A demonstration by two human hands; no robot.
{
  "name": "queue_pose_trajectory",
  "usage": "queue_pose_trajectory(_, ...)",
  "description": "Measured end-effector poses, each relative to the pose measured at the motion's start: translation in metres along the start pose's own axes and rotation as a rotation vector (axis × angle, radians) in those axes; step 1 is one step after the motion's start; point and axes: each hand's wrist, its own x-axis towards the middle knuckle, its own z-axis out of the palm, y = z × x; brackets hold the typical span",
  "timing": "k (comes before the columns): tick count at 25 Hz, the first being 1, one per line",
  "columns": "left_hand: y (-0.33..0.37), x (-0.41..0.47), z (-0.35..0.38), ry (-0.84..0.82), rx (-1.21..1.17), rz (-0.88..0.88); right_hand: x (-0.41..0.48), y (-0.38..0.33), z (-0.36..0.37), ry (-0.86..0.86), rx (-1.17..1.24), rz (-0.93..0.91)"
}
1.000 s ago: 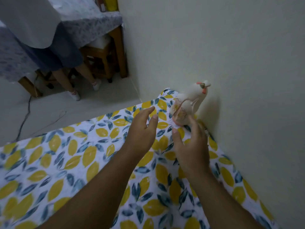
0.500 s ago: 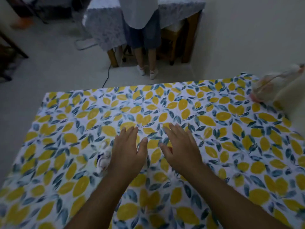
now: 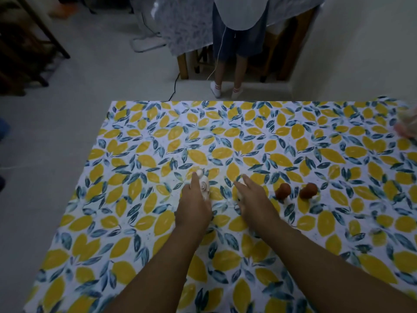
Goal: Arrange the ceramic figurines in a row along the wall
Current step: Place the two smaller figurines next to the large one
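My left hand [image 3: 194, 204] is closed around a small white snail-like figurine [image 3: 204, 185] in the middle of the table. My right hand [image 3: 255, 201] rests over another small pale figurine [image 3: 239, 195], mostly hidden under the fingers; whether it grips it is unclear. Two brown-capped mushroom figurines [image 3: 283, 192] [image 3: 308, 191] stand just right of my right hand. The white bird figurine [image 3: 407, 124] stands blurred at the far right edge, by the wall [image 3: 361, 53].
The table wears a yellow-lemon patterned cloth [image 3: 158, 222]; its left edge drops to the floor. Beyond the far edge a person [image 3: 237, 41] stands by another cloth-covered table [image 3: 185, 21]. A dark cable [image 3: 174, 89] runs on the floor.
My view swung left from the wall and the bird figurine to the table's middle. Both hands came back from the bird, and the left one has closed on the white snail-like figurine.
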Motion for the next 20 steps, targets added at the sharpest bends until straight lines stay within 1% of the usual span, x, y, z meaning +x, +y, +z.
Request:
queue_pose_trajectory(3,0.000,0.004,-0.002,0.023,-0.029,0.002,0.010,0.000,-0.003,0.049,0.046,0.030)
queue_pose_trajectory(6,-0.007,0.002,-0.010,0.030,-0.140,-0.042,0.010,0.000,-0.012,0.091,0.220,0.049)
queue_pose_trajectory(7,-0.006,0.000,-0.013,0.035,-0.158,-0.035,0.006,-0.001,-0.017,0.138,0.276,0.038)
queue_pose_trajectory(9,0.006,-0.001,-0.017,0.055,-0.171,0.040,-0.005,-0.001,-0.029,0.271,0.371,0.017)
queue_pose_trajectory(12,0.057,0.000,-0.014,0.065,-0.216,0.203,-0.025,0.020,-0.059,0.451,0.521,0.004)
queue_pose_trajectory(15,0.134,0.009,0.010,0.040,-0.169,0.370,-0.035,0.073,-0.096,0.555,0.615,0.034)
queue_pose_trajectory(17,0.190,0.014,0.036,-0.034,-0.144,0.459,-0.041,0.120,-0.123,0.617,0.609,0.099)
queue_pose_trajectory(20,0.276,0.023,0.091,-0.193,-0.129,0.541,-0.050,0.207,-0.157,0.709,0.611,0.238)
